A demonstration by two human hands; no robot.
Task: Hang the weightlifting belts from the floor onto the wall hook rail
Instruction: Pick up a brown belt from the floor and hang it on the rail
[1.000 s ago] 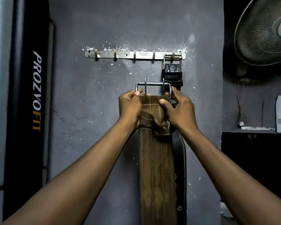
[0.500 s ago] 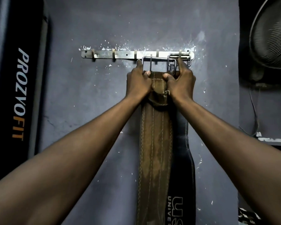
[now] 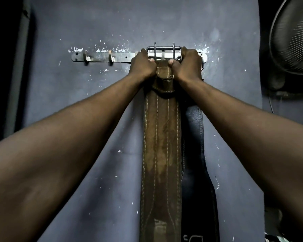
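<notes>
My left hand (image 3: 142, 64), right hand (image 3: 188, 64): fingers clenched on brown belt (image 3: 160, 145) top, buckle (image 3: 164, 48) raised at hook rail (image 3: 101, 57) right end. Black belt (image 3: 196, 154) hangs behind.

Probably a gym: weightlifting belts (image 3: 160, 145) on a wall hook rail (image 3: 101, 57).
</notes>
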